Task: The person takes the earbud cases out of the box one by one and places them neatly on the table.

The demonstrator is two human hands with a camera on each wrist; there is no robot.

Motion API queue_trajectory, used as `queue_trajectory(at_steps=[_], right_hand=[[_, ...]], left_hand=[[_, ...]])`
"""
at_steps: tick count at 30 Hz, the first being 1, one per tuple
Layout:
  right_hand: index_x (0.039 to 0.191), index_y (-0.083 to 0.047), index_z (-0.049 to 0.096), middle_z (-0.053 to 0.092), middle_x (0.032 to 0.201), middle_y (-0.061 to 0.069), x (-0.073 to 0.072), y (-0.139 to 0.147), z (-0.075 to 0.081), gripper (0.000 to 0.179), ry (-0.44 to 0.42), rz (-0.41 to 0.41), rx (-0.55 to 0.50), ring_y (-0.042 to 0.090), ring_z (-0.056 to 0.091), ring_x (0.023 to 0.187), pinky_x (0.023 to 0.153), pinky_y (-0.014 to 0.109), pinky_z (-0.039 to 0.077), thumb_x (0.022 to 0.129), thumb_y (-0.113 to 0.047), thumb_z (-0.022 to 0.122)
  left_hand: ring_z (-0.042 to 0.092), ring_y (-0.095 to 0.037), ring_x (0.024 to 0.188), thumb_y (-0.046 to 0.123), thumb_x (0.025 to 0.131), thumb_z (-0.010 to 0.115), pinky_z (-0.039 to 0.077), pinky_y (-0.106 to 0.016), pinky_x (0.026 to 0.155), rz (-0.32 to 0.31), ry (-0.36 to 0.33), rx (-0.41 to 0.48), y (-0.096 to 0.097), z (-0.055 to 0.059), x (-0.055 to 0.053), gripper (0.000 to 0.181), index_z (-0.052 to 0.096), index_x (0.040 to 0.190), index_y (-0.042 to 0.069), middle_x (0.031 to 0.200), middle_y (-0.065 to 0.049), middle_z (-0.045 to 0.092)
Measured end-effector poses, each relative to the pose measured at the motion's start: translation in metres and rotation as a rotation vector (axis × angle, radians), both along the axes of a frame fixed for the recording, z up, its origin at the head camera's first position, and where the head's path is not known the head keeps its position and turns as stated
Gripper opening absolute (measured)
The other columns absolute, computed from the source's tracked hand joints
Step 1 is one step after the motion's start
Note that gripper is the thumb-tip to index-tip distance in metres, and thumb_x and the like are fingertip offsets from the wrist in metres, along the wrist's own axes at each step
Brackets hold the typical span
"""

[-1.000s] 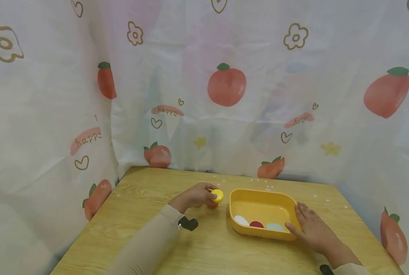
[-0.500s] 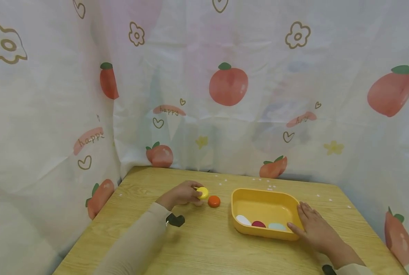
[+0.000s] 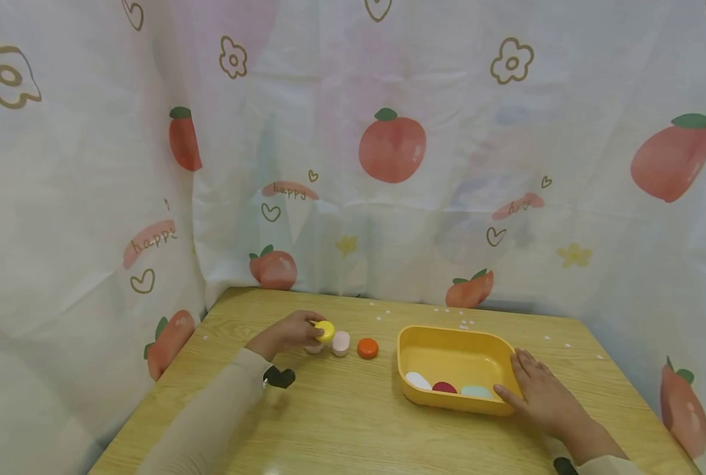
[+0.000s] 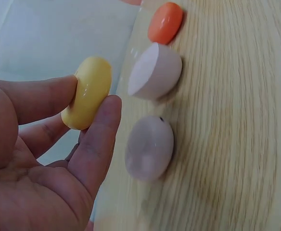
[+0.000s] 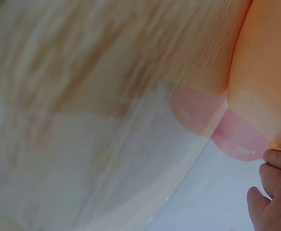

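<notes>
At the far left, the side edge of the wooden surface (image 3: 359, 429) slants away from you, well apart from your left hand (image 3: 289, 331). That hand pinches a yellow disc (image 3: 326, 331) between thumb and fingers, raised off the wood. The left wrist view shows the disc nearly edge-on, its longer outline tilted slightly off upright; its rounded form gives you little long axis to line up.

Just beneath it is a pale disc (image 4: 150, 148), partly covered by your hand in the head view. To the right come a pink piece (image 3: 341, 344), then an orange piece (image 3: 367, 348), each just beside the next without touching, forming a short row.

The relation that any lowering seems to turn on is this: the yellow disc sits above the row's left end, over or very near the pale disc. Your left hand is clearly the nearer one. Open wood lies in front of the row; behind it, a strip runs to the far edge and the curtain (image 3: 329, 99).

Past a gap stands the yellow tray (image 3: 456, 328), with white, dark red and pale green pieces inside. Your right hand (image 3: 544, 392) rests against its right end, fingers extended.
</notes>
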State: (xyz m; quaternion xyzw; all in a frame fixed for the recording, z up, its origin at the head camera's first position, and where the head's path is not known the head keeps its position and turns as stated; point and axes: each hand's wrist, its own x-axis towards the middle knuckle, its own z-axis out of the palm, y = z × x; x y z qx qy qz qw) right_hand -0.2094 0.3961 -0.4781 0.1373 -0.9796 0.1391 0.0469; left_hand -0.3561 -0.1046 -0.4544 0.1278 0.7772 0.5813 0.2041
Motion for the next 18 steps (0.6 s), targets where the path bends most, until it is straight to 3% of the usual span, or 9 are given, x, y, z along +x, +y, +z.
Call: queue_trajectory(at_steps=[12,18], right_hand=[[0.145,0.018,0.022,0.016,0.152,0.036,-0.001,0.0,-0.001,0.087,0.009,0.003,0.012,0.051,0.012,0.139,0.114,0.055,-0.003,0.1,-0.053,0.046],[0.144,0.018,0.023,0.016,0.151,0.036,-0.002,0.001,0.0,0.087,0.014,0.007,0.022,0.051,0.013,0.139,0.114,0.054,-0.003,0.1,-0.053,0.046]], left_hand=[[0.061,-0.026,0.097,-0.006,0.096,0.052,0.053,-0.041,0.087,0.062,-0.08,0.102,-0.036,-0.018,-0.008,0.042,0.042,0.136,-0.015,0.121,-0.025,0.053],[0.061,-0.027,0.098,-0.006,0.096,0.051,0.05,-0.045,0.092,0.083,-0.08,0.092,-0.051,-0.022,-0.01,0.041,0.042,0.135,-0.015,0.121,-0.026,0.052]])
